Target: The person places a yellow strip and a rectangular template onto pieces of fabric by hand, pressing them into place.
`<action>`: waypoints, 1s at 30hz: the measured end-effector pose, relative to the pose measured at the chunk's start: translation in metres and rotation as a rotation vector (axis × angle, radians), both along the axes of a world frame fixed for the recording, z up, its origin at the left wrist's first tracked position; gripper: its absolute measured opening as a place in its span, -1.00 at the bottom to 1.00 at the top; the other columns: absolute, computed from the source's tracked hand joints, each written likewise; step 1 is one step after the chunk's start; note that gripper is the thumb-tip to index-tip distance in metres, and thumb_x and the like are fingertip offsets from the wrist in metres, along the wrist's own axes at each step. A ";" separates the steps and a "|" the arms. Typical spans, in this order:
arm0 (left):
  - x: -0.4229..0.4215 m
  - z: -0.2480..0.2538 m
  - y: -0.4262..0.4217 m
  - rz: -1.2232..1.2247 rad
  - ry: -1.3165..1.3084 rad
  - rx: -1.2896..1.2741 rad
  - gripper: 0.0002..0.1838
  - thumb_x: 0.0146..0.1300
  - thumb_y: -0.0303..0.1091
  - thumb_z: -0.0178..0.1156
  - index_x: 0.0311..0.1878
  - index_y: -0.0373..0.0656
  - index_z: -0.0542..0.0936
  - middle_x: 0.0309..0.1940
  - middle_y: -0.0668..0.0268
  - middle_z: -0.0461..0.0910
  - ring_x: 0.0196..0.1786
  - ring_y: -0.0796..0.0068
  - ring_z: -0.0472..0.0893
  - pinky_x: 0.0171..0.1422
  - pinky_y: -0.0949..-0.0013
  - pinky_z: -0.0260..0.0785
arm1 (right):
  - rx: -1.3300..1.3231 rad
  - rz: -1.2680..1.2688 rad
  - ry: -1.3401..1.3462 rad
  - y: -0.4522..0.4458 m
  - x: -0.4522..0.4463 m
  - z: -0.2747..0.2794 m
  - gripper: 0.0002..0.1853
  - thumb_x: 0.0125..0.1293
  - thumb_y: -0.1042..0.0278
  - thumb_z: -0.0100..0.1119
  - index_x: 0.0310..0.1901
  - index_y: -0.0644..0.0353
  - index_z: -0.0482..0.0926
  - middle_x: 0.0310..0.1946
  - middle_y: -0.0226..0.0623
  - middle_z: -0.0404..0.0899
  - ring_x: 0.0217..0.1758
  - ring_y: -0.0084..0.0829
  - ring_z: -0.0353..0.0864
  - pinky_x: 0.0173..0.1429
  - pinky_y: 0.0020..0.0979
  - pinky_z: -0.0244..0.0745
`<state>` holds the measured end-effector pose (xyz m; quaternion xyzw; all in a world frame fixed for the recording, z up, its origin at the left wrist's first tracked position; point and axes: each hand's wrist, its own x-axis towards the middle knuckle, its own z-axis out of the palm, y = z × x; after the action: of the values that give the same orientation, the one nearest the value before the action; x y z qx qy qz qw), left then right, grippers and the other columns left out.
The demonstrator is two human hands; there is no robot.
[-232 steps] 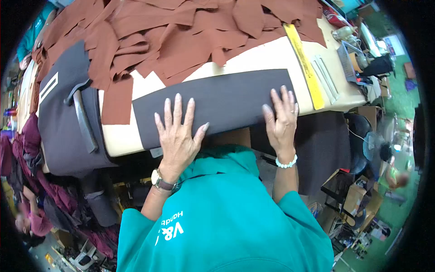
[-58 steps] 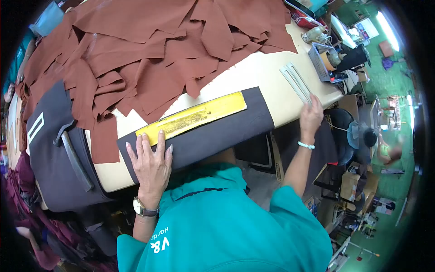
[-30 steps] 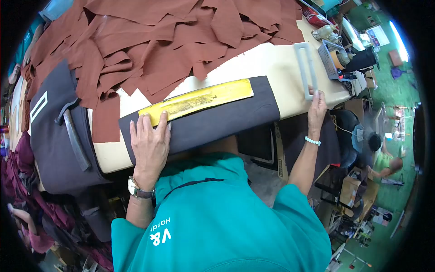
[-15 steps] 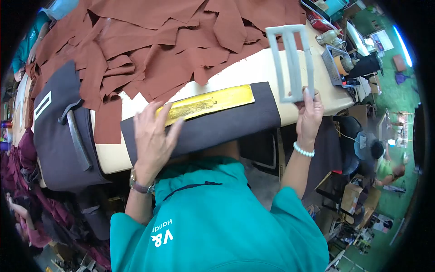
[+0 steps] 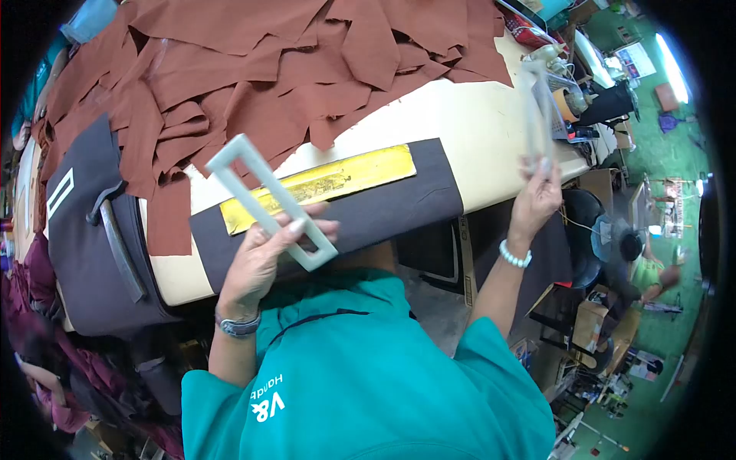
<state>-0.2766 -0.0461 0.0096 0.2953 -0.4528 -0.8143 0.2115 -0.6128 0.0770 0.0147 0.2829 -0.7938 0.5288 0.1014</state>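
My left hand (image 5: 264, 257) grips the lower end of a pale rectangular frame (image 5: 263, 175), which slants up over the yellow bar. My right hand (image 5: 535, 201) pinches the lower end of a second pale frame (image 5: 539, 103), smeared by motion, above the table's right end. The yellow bar (image 5: 360, 170) lies on a dark fabric piece (image 5: 406, 203) along the table's front edge. Part of the dark piece is hidden behind my left hand and its frame.
Brown fabric pieces (image 5: 284, 69) cover the back of the pale table (image 5: 491, 130). At the left, a hammer (image 5: 119, 238) rests on dark folded fabric (image 5: 77, 261). A basket (image 5: 563, 115) with bottles stands at the right. A person (image 5: 46, 391) is at the lower left.
Two frames were together in my right hand; one is now in my left hand, which has left the yellow bar. My right hand has moved slightly right with the other frame.
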 end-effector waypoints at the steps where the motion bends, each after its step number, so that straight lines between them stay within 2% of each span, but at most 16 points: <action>1: 0.006 -0.003 0.000 0.043 0.004 -0.013 -0.52 0.38 -0.21 0.01 0.21 -0.41 0.37 -0.07 0.10 0.61 -0.01 0.39 0.59 0.16 0.35 0.40 | 0.189 -0.019 0.259 0.003 -0.022 -0.004 -0.67 0.42 0.41 -0.12 0.13 0.39 0.44 -0.05 -0.01 0.58 -0.03 -0.22 0.61 0.04 -0.24 0.50; 3: 0.015 -0.003 0.002 0.129 -0.078 -0.136 -0.54 0.40 -0.28 -0.04 0.26 -0.38 0.33 -0.14 0.22 0.61 -0.03 0.49 0.53 0.13 0.42 0.34 | 0.559 -0.042 0.770 0.009 -0.057 -0.027 -0.61 0.39 0.41 -0.11 0.20 0.39 0.37 0.10 0.07 0.48 0.14 -0.10 0.51 0.22 -0.16 0.36; 6: 0.020 0.004 0.008 0.250 -0.283 -0.372 -0.54 0.38 -0.35 -0.10 0.30 -0.36 0.29 -0.29 0.33 0.56 -0.11 0.52 0.52 -0.02 0.47 0.34 | 0.807 -0.100 0.871 0.008 -0.047 -0.049 -0.53 0.35 0.36 -0.07 0.26 0.38 0.30 0.22 0.13 0.34 0.28 -0.02 0.35 0.36 -0.16 0.18; 7: 0.022 0.010 0.011 0.236 -0.485 -0.627 -0.60 0.39 -0.36 -0.07 0.23 -0.30 0.41 -0.38 0.32 0.54 -0.23 0.53 0.53 -0.13 0.46 0.36 | 0.676 -0.003 0.789 0.004 -0.040 -0.049 -0.50 0.33 0.35 -0.04 0.27 0.38 0.28 0.21 0.12 0.35 0.28 -0.03 0.36 0.36 -0.17 0.18; 9: 0.024 0.020 0.015 0.099 -0.629 -0.939 -0.68 0.36 -0.39 -0.03 0.12 -0.22 0.52 -0.48 0.27 0.53 -0.39 0.54 0.52 -0.27 0.43 0.38 | 0.432 0.173 0.587 -0.003 0.018 -0.014 -0.44 0.31 0.32 0.02 0.30 0.37 0.24 0.21 0.10 0.37 0.27 -0.05 0.37 0.36 -0.19 0.19; 10: 0.026 0.016 0.014 0.022 -0.561 -1.001 -0.73 0.23 -0.41 0.12 0.00 -0.13 0.57 -0.43 0.10 0.57 -0.45 0.11 0.58 -0.36 0.24 0.44 | 0.361 0.408 0.332 -0.006 0.052 0.004 -0.43 0.29 0.35 0.05 0.30 0.37 0.24 0.20 0.09 0.37 0.28 -0.08 0.36 0.36 -0.21 0.19; 11: 0.026 0.016 0.015 -0.090 -0.537 -1.057 -0.83 0.21 -0.37 0.14 -0.17 -0.17 0.62 -0.44 0.11 0.59 -0.43 0.11 0.59 -0.37 0.21 0.42 | 0.284 0.628 0.075 -0.008 0.082 0.015 -0.42 0.27 0.37 0.08 0.30 0.36 0.24 0.20 0.08 0.38 0.29 -0.11 0.36 0.36 -0.23 0.19; 13: 0.025 0.015 0.015 -0.322 -0.485 -1.062 -0.83 0.21 -0.31 0.16 -0.33 -0.21 0.64 -0.49 0.08 0.59 -0.47 0.10 0.58 -0.38 0.18 0.41 | 0.167 0.967 -0.192 -0.010 0.116 0.014 -0.46 0.21 0.44 0.18 0.24 0.36 0.34 0.08 0.01 0.50 0.21 -0.22 0.46 0.29 -0.31 0.28; 15: 0.024 0.020 0.010 -0.525 -0.550 -0.996 -0.78 0.20 -0.28 0.18 -0.38 -0.25 0.65 -0.54 0.05 0.58 -0.50 0.11 0.57 -0.38 0.17 0.40 | 0.223 1.137 -0.283 -0.012 0.134 0.017 -0.59 0.18 0.53 0.20 0.10 0.35 0.49 -0.09 -0.11 0.61 0.02 -0.34 0.59 0.12 -0.40 0.43; 16: 0.026 0.018 0.008 -0.578 -0.541 -0.977 -0.78 0.19 -0.27 0.19 -0.38 -0.25 0.65 -0.54 0.04 0.58 -0.51 0.11 0.57 -0.38 0.18 0.40 | 0.227 1.119 -0.413 -0.012 0.139 0.016 -0.71 0.16 0.60 0.21 -0.04 0.35 0.58 -0.22 -0.19 0.64 -0.18 -0.47 0.62 -0.06 -0.50 0.50; 18: 0.031 0.017 0.002 -0.617 -0.511 -0.874 -0.74 0.14 -0.23 0.26 -0.26 -0.26 0.65 -0.51 0.05 0.58 -0.46 0.13 0.59 -0.33 0.22 0.42 | 0.203 1.067 -0.438 -0.012 0.136 0.007 -0.74 0.18 0.62 0.17 -0.06 0.35 0.59 -0.24 -0.22 0.64 -0.23 -0.51 0.61 -0.12 -0.54 0.49; 19: 0.033 0.016 0.002 -0.452 -0.491 -0.920 -0.73 0.12 -0.25 0.28 -0.21 -0.26 0.64 -0.48 0.07 0.59 -0.45 0.17 0.59 -0.31 0.25 0.42 | 0.193 1.041 -0.450 -0.012 0.136 0.004 -0.76 0.20 0.63 0.15 -0.08 0.35 0.59 -0.26 -0.24 0.64 -0.26 -0.53 0.60 -0.14 -0.55 0.49; 21: 0.037 0.013 0.002 -0.119 -0.445 -0.998 -0.69 0.10 -0.28 0.31 -0.12 -0.26 0.62 -0.43 0.10 0.60 -0.42 0.25 0.59 -0.26 0.31 0.43 | 0.097 0.817 -0.698 -0.009 0.134 -0.004 -0.82 0.28 0.56 0.11 -0.09 0.32 0.59 -0.33 -0.33 0.63 -0.32 -0.60 0.56 -0.25 -0.61 0.46; 22: 0.041 0.006 -0.005 -0.018 -0.470 -1.089 -0.61 0.08 -0.31 0.32 -0.01 -0.24 0.59 -0.36 0.13 0.61 -0.30 0.31 0.61 -0.13 0.36 0.43 | 0.064 0.780 -0.717 -0.010 0.131 -0.006 -0.79 0.28 0.54 0.12 -0.05 0.33 0.55 -0.34 -0.32 0.62 -0.33 -0.61 0.56 -0.27 -0.61 0.46; 25: 0.043 -0.005 -0.019 0.208 -0.553 -1.173 -0.67 0.18 -0.49 0.17 0.05 -0.24 0.54 -0.33 0.14 0.59 -0.27 0.33 0.58 -0.16 0.33 0.41 | 0.038 0.698 -0.730 -0.015 0.121 -0.020 -0.62 0.27 0.52 0.15 0.11 0.36 0.40 -0.35 -0.29 0.62 -0.37 -0.64 0.56 -0.33 -0.65 0.44; 30: 0.043 -0.027 -0.027 0.168 -0.595 -1.126 -0.55 0.16 -0.58 0.15 0.17 -0.20 0.47 -0.30 0.17 0.55 -0.25 0.33 0.55 -0.12 0.35 0.41 | 0.096 0.656 -0.765 -0.029 0.126 -0.032 -0.55 0.25 0.54 0.16 0.17 0.38 0.33 -0.40 -0.31 0.62 -0.42 -0.67 0.54 -0.38 -0.70 0.41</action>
<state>-0.2332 -0.0733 -0.0175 0.3870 -0.8256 -0.3158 0.2624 -0.4867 0.0478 -0.0177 0.3076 -0.6670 0.5615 -0.3812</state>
